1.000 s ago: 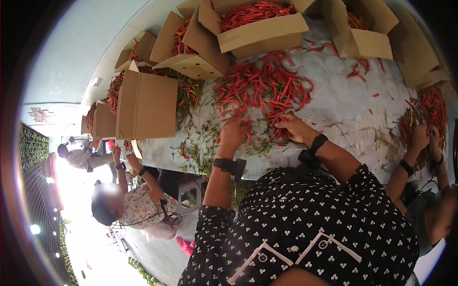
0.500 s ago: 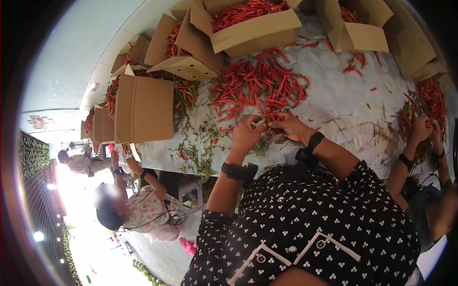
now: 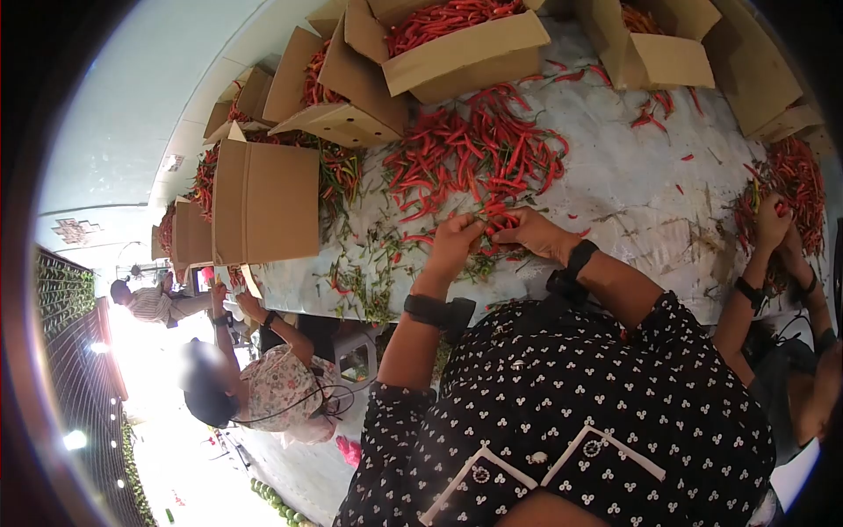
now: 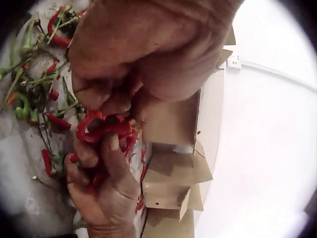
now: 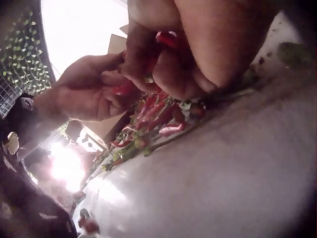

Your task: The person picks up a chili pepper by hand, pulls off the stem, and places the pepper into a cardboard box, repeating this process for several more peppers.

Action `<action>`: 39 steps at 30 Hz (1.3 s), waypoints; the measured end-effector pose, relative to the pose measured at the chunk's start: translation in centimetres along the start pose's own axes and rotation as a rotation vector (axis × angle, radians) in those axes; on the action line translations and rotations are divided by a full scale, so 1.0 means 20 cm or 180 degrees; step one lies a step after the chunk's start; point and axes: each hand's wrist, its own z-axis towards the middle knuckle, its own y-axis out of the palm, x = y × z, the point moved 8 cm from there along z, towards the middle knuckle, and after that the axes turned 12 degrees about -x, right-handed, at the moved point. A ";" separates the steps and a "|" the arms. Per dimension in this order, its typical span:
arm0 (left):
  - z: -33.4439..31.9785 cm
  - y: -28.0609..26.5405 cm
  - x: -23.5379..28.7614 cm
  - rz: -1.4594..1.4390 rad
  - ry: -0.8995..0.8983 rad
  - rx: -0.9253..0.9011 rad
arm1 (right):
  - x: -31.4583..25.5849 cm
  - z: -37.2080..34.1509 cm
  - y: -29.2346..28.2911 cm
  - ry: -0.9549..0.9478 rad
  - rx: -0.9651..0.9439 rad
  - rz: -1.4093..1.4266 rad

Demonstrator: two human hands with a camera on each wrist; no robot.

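Note:
My left hand (image 3: 457,243) and right hand (image 3: 537,235) meet in front of a loose pile of red chillies (image 3: 479,158). In the left wrist view, the right hand (image 4: 111,193) holds a small bunch of chillies, thumb laid along a curved red chilli (image 4: 106,131). Curled fingers of the left hand (image 4: 148,54) pinch at that chilli from the other side. Red also shows between the fingers of the right hand (image 5: 198,54) in the right wrist view, where the left hand (image 5: 81,91) comes in opposite. Most of the bunch is hidden by the fingers.
Green stems and chilli scraps (image 3: 373,294) litter the pale tabletop (image 3: 632,202) left of my hands. Open cardboard boxes (image 3: 474,57) of chillies line the far side; another box (image 3: 268,202) stands at left. People work at left and at right, beside another chilli heap (image 3: 795,180).
My left hand has come right, from over the scattered stems, to meet the right hand at the chillies. The right hand stays in nearly the same place.

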 end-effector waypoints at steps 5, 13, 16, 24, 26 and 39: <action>-0.07 -0.10 0.04 0.0424 0.0964 0.0467 | -0.01 0.02 0.00 -0.0391 -0.0158 0.0122; -0.17 -0.43 0.04 0.2159 0.0029 0.1824 | 0.00 0.01 -0.08 -0.0210 -0.0186 0.0937; -0.08 -0.30 0.08 0.3006 0.0388 0.1700 | -0.02 0.01 -0.06 -0.0247 -0.0150 0.0875; 0.05 -0.20 0.01 0.2677 0.0502 0.1168 | -0.02 -0.01 -0.04 -0.0142 0.0001 0.0478; 0.01 -0.19 0.01 0.0872 0.0327 0.1107 | -0.02 0.00 -0.03 -0.0188 -0.0140 0.0546; 0.00 -0.04 0.10 0.0840 0.0671 0.0887 | 0.02 0.04 -0.06 -0.0189 -0.0088 0.0294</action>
